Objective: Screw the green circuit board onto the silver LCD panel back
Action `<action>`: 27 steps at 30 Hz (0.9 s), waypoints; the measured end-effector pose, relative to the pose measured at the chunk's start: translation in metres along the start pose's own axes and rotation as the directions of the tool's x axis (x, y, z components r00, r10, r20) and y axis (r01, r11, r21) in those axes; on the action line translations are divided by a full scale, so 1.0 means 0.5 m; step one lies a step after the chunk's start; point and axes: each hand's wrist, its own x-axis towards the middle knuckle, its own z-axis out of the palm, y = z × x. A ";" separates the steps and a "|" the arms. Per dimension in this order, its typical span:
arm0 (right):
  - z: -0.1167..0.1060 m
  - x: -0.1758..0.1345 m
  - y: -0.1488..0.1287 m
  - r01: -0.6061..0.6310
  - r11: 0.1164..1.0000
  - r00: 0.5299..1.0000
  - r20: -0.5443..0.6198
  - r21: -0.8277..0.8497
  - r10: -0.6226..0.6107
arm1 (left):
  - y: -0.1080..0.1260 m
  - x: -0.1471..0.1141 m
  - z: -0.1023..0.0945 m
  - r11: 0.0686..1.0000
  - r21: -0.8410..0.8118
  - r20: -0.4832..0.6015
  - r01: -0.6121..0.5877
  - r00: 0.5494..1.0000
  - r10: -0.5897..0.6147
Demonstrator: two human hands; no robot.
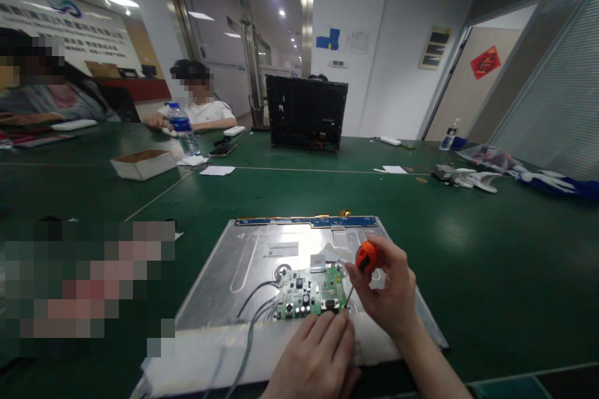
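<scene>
My right hand (390, 290) is closed round the orange and black handle of a screwdriver (366, 257). Its thin shaft slants down to the lower right corner of a green circuit board (299, 292). The board lies on the silver metal back of a flat display panel (243, 243). Just below that corner is my left hand (318, 349), its fingers bent and pressed together near the screwdriver tip. Whatever those fingers may hold is hidden. Grey cables (251, 330) run from the board's left side towards me, and a white flat ribbon lies at its upper edge.
Across the green table (281, 193) stand a black monitor casing (306, 112), a cardboard tray (143, 165) and a water bottle (182, 131). Gloves (472, 179) lie at the right. Two people (201, 106) sit at the far left; a blurred patch covers the near left.
</scene>
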 end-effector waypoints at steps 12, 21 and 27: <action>-0.015 0.008 -0.004 -0.003 1.000 0.995 0.096 0.020 0.001 | 0.000 -0.005 0.006 1.000 -0.004 -0.008 0.008 1.000 -0.008; -0.015 0.006 -0.001 -0.015 0.996 0.990 0.144 0.091 0.001 | 0.000 -0.006 0.005 1.000 -0.009 0.023 0.007 1.000 -0.007; -0.010 0.004 0.000 0.007 0.997 0.994 0.106 0.071 -0.015 | 0.000 -0.008 0.005 1.000 -0.008 0.026 0.007 1.000 -0.007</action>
